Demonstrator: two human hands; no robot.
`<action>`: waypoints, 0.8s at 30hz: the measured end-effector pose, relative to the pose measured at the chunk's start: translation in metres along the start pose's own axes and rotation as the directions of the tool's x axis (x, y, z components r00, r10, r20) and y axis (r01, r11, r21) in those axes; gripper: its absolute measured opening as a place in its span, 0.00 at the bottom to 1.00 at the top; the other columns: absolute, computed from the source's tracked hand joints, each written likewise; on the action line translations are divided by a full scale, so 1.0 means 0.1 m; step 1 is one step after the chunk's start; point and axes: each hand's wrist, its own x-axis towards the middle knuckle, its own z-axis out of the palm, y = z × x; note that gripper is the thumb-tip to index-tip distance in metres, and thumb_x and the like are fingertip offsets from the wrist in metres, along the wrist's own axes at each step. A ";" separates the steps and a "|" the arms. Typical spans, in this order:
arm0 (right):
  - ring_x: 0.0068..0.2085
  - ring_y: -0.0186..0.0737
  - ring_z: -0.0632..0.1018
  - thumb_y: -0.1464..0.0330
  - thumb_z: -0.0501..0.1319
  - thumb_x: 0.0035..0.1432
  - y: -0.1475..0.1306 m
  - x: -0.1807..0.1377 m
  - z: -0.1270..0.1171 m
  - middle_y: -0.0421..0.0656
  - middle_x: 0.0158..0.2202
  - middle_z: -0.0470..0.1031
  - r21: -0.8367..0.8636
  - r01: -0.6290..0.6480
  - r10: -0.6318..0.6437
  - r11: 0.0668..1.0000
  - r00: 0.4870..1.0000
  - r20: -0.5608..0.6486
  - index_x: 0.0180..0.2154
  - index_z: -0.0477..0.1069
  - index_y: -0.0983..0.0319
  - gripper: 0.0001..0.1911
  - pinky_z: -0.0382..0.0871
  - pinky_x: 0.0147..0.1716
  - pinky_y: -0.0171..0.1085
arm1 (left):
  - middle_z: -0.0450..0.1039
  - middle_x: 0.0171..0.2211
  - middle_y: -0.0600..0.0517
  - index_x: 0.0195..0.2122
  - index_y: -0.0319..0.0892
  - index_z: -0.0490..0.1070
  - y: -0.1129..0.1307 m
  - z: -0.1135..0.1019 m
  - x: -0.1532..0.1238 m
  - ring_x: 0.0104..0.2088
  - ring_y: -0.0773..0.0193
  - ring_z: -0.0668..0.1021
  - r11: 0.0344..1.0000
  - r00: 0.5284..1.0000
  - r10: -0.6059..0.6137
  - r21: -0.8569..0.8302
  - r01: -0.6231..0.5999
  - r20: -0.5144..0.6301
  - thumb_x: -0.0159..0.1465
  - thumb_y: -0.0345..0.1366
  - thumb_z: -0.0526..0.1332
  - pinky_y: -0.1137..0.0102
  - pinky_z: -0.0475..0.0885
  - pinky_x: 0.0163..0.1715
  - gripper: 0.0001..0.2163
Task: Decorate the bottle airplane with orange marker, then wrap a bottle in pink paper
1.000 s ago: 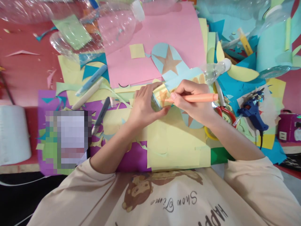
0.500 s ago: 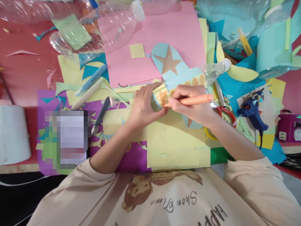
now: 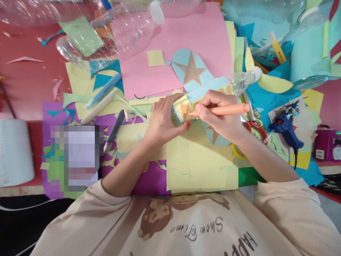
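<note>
A plastic bottle (image 3: 239, 84) lies on its side, wrapped in blue and yellow paper, its capped neck toward the right. Blue paper wings with brown stars stick out from it, the upper wing (image 3: 191, 68) in full sight and the lower one (image 3: 214, 135) partly behind my right wrist. My left hand (image 3: 164, 119) grips the base end between thumb and fingers. In my right hand (image 3: 217, 115) is an orange marker (image 3: 231, 109), its tip at an orange star (image 3: 184, 109) drawn on the yellow band. My fingers cover part of the band.
A blue glue gun (image 3: 286, 124) and red-handled scissors (image 3: 255, 129) lie at right. Several markers (image 3: 105, 90) and paper scraps are at left, near a blurred-out device (image 3: 81, 156). Clear bottles (image 3: 133, 32) lie at the back; a blue-green bottle (image 3: 309, 53) stands back right.
My right hand and the marker have shifted slightly right and up, and the tip has moved up on the star. My left hand and the bottle stay in place.
</note>
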 end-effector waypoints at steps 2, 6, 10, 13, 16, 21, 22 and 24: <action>0.21 0.26 0.61 0.69 0.59 0.59 -0.01 0.00 0.00 0.33 0.18 0.60 -0.015 -0.008 0.008 1.000 1.000 -0.004 0.21 0.58 0.60 0.16 0.55 0.22 0.32 | 0.72 0.52 0.45 0.56 0.47 0.60 0.00 0.00 0.00 0.49 0.48 0.75 1.000 1.000 0.006 0.000 -0.006 -0.005 0.56 0.53 0.63 0.55 0.68 0.49 0.29; 0.21 0.26 0.62 0.69 0.58 0.58 -0.03 0.00 0.01 0.33 0.18 0.61 -0.021 0.001 0.000 1.000 1.000 0.015 0.21 0.57 0.60 0.16 0.55 0.22 0.32 | 0.72 0.52 0.45 0.56 0.47 0.59 -0.01 0.01 0.00 0.49 0.48 0.75 1.000 1.000 0.002 0.002 -0.002 0.001 0.57 0.54 0.62 0.54 0.68 0.49 0.30; 0.21 0.26 0.61 0.67 0.58 0.59 -0.02 0.01 0.01 0.33 0.17 0.60 -0.038 0.018 -0.016 0.999 0.999 0.049 0.21 0.58 0.60 0.16 0.54 0.21 0.31 | 0.72 0.52 0.46 0.56 0.47 0.59 -0.02 0.02 0.00 0.50 0.49 0.75 1.000 1.000 0.001 0.008 -0.001 0.001 0.57 0.53 0.62 0.55 0.68 0.49 0.29; 0.21 0.26 0.61 0.66 0.59 0.59 -0.01 0.00 0.01 0.33 0.18 0.61 -0.061 0.023 -0.019 0.998 0.998 0.066 0.21 0.58 0.60 0.16 0.53 0.21 0.31 | 0.72 0.52 0.46 0.56 0.48 0.59 -0.02 0.01 0.00 0.50 0.48 0.75 1.000 1.000 0.001 0.006 -0.001 0.001 0.56 0.52 0.63 0.55 0.68 0.49 0.29; 0.22 0.26 0.61 0.65 0.59 0.59 -0.01 -0.01 0.01 0.33 0.19 0.63 -0.074 0.017 -0.010 0.997 0.996 0.093 0.21 0.60 0.61 0.17 0.53 0.22 0.32 | 0.72 0.52 0.46 0.56 0.48 0.59 -0.01 0.01 0.00 0.50 0.47 0.75 1.000 1.000 -0.002 -0.002 0.002 0.002 0.56 0.50 0.63 0.53 0.68 0.49 0.29; 0.22 0.26 0.61 0.65 0.60 0.59 -0.02 -0.02 0.01 0.34 0.19 0.65 -0.108 -0.003 0.016 0.994 0.992 0.125 0.21 0.62 0.62 0.16 0.53 0.23 0.32 | 0.72 0.52 0.47 0.56 0.50 0.59 0.01 0.00 0.00 0.50 0.48 0.75 1.000 1.000 -0.014 0.006 0.014 0.005 0.56 0.48 0.63 0.53 0.69 0.48 0.28; 0.22 0.26 0.62 0.65 0.61 0.58 -0.02 -0.01 0.01 0.34 0.19 0.65 -0.103 -0.007 0.020 0.995 0.992 0.126 0.21 0.62 0.62 0.16 0.52 0.22 0.32 | 0.72 0.52 0.47 0.57 0.50 0.59 0.01 0.00 0.00 0.50 0.48 0.75 1.000 1.000 -0.015 0.006 0.015 0.004 0.56 0.48 0.63 0.53 0.69 0.49 0.28; 0.21 0.26 0.62 0.67 0.61 0.57 -0.03 0.01 0.01 0.33 0.19 0.64 -0.060 -0.016 0.023 0.998 0.993 0.120 0.21 0.61 0.61 0.15 0.53 0.22 0.32 | 0.72 0.52 0.46 0.56 0.50 0.59 0.00 0.00 0.00 0.50 0.48 0.75 1.000 1.000 -0.013 -0.003 0.013 0.006 0.56 0.49 0.63 0.53 0.69 0.49 0.28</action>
